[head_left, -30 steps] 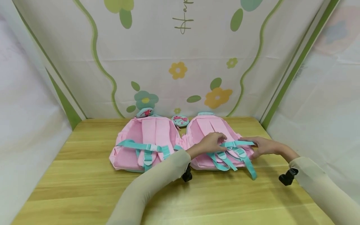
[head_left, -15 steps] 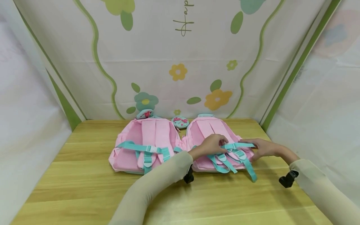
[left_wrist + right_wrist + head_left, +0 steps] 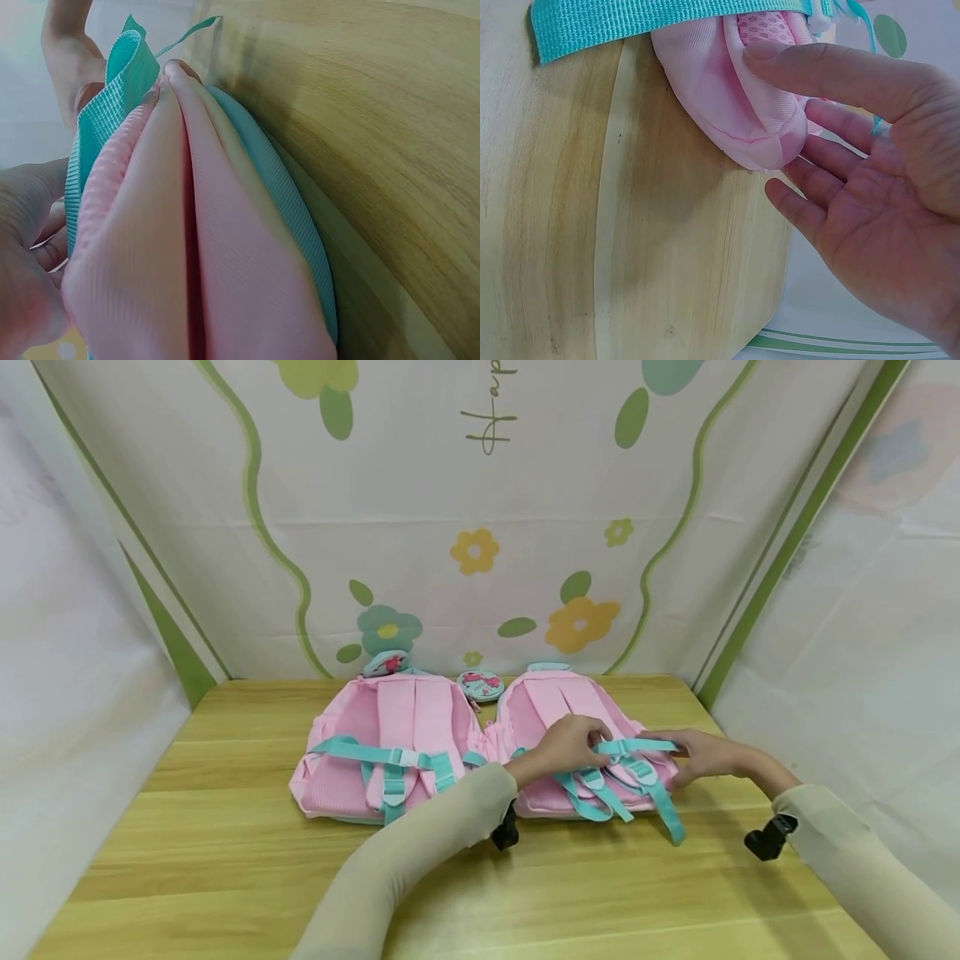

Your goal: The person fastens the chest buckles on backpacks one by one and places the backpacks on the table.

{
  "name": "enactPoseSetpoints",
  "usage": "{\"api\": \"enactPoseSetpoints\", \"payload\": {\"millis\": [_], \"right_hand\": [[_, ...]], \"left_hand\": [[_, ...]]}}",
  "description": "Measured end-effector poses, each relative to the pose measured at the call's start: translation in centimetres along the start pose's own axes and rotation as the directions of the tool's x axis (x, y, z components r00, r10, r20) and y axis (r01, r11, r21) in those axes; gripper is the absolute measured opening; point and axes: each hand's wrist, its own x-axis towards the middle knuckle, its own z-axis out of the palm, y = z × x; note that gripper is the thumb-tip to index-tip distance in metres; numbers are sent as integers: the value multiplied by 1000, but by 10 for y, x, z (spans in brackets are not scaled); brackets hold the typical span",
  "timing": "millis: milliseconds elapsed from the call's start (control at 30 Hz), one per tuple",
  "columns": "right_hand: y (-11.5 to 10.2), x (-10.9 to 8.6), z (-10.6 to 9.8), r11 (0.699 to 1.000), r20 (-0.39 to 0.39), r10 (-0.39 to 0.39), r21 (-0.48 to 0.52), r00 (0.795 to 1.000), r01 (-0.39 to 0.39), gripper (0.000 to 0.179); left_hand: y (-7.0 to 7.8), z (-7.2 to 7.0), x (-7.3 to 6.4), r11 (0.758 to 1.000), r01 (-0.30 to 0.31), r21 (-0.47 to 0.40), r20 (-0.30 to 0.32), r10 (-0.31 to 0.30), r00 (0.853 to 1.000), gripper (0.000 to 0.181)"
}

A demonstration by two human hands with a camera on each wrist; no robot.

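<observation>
The right-hand pink backpack (image 3: pixel 528 714) lies with its back panel and shoulder straps facing up. My left hand (image 3: pixel 570 743) reaches across it, thumb and fingers pinching a teal webbing strap (image 3: pixel 622 747) near its buckle. At the bag's right side, my right hand (image 3: pixel 705 753) grips the edge, with the strap's end passing by its fingers. In the right wrist view, the thumb (image 3: pixel 769 51) presses the pink fabric and the other fingers sit on the far side. Teal strap tails (image 3: pixel 667 810) hang over the bag's lower edge. The left fingertips are partly hidden in the left wrist view.
A matching pink backpack (image 3: pixel 341 789) lies to the left, its teal strap buckled across. A round teal pouch (image 3: pixel 481 686) rests between the bags at the back. The wooden table (image 3: pixel 225 860) meets a flowered cloth backdrop (image 3: pixel 420 560) and white side walls.
My left hand has shifted slightly to the right at the strap. The right hand keeps its place at the bag's side, and both bags stay put.
</observation>
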Motion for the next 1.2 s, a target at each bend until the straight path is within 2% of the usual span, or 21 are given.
{"api": "enactPoseSetpoints", "payload": {"millis": [300,533,1000,1100,1200], "right_hand": [[-4,-2,-3,1000,7,17,14,1000,-17,96],[-9,-3,-3,1000,18,-5,-7,1000,6,96],[-15,-4,-5,999,23,-53,0,998,53,90],[-20,-4,-6,998,12,-66,-11,998,66,87],[-23,-3,-6,997,8,-73,-23,997,73,84]], "left_hand": [[0,-6,-2,999,-4,-32,-24,3,1000,29],[2,-13,-5,999,-11,-38,-81,8,997,35],[3,-17,-10,987,-35,-154,-138,14,990,31],[3,-18,-12,965,-57,-257,-165,14,986,28],[2,-20,-17,925,-84,-372,-181,16,983,28]]}}
